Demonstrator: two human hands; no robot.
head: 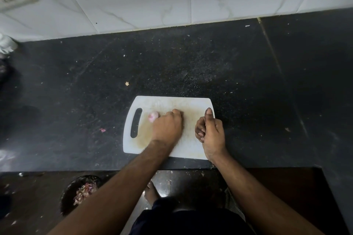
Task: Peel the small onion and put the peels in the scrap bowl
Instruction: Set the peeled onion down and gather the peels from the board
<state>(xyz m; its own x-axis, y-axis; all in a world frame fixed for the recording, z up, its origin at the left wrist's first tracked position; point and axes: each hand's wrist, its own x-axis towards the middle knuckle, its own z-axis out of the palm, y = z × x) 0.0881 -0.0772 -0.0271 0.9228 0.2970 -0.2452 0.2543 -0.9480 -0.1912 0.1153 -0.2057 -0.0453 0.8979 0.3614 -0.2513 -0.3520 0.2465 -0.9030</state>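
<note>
A small pinkish peeled onion (153,116) lies on the white cutting board (193,105), near its handle slot. My left hand (168,126) rests on the board palm down with the fingers curled under. Its outer edge touches the onion, and I cannot see whether anything is inside the fist. My right hand (210,129) sits at the board's right edge, fingers curled in and thumb pointing away, with nothing visible in it. The dark scrap bowl (66,196) stands on the floor at lower left and holds purple peels (84,192).
The board lies on a black stone counter (191,63) near its front edge. A pink peel scrap (102,130) and small crumbs lie on the counter left of the board. A white tiled wall runs along the back. My bare foot (150,192) shows on the floor below.
</note>
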